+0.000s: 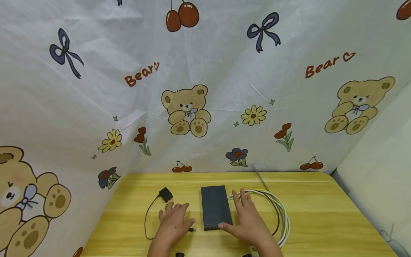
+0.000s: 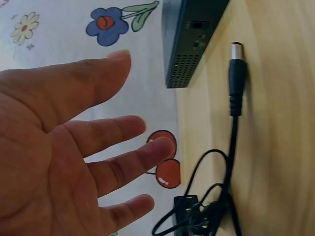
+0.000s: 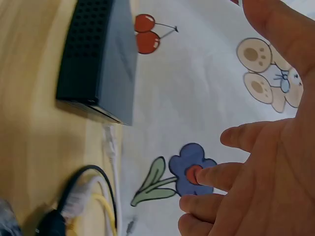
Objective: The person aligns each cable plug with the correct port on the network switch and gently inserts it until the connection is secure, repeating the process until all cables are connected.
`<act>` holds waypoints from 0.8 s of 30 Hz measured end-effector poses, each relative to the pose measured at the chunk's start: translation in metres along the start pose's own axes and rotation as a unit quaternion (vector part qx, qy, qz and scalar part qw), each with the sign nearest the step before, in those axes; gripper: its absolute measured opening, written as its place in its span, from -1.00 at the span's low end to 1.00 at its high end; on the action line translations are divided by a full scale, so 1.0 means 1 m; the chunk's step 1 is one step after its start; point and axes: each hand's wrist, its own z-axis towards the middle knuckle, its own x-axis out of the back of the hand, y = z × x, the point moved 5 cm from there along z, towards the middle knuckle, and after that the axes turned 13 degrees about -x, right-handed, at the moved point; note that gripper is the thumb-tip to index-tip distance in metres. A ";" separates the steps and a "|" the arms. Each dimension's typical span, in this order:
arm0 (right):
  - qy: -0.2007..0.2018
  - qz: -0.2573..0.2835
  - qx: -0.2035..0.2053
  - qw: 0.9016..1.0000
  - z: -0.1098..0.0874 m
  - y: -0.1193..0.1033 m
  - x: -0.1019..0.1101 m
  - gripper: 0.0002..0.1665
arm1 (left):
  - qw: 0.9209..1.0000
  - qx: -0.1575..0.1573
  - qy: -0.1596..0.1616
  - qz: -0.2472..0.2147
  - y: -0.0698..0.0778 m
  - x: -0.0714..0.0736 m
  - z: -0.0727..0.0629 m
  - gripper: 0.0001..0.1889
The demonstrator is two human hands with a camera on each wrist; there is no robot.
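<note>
A dark, flat rectangular device [image 1: 216, 207] with vent holes lies on the wooden table, between my two hands. Its end face shows a small round power socket in the left wrist view. My left hand [image 1: 174, 224] hovers to the left of it, fingers spread and holding nothing. Below that hand lies the barrel plug [image 2: 237, 81] of a black cord, which runs to a black power adapter [image 1: 165, 195]. To the right of the device, my right hand [image 1: 250, 222] is held with fingers spread, the thumb overlapping the device's near corner in the head view.
Bundled white, yellow and black cables [image 1: 287, 217] curve across the table right of the device, partly behind my right hand. A white connector [image 3: 110, 142] lies at the device's far end. A bear-print cloth [image 1: 218, 150] hangs behind the table [image 1: 321, 214].
</note>
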 end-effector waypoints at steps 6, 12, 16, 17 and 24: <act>-0.001 -0.003 0.001 1.000 0.004 0.000 -0.011 0.41 | 1.000 0.008 -0.007 -0.003 -0.005 -0.006 0.004 -0.42; -0.020 -0.004 -0.006 1.000 0.007 0.001 -0.023 0.40 | 1.000 0.020 -0.012 0.002 -0.013 -0.010 0.005 -0.44; -0.023 -0.010 -0.013 1.000 0.009 0.001 -0.028 0.40 | 1.000 0.016 -0.018 -0.015 -0.019 -0.015 0.004 -0.47; -0.023 -0.010 -0.015 1.000 0.010 0.002 -0.029 0.40 | 1.000 0.014 -0.019 -0.018 -0.020 -0.016 0.004 -0.48; -0.028 -0.008 -0.023 0.999 0.011 0.004 -0.037 0.42 | 0.999 0.019 -0.023 -0.028 -0.025 -0.019 0.005 -0.60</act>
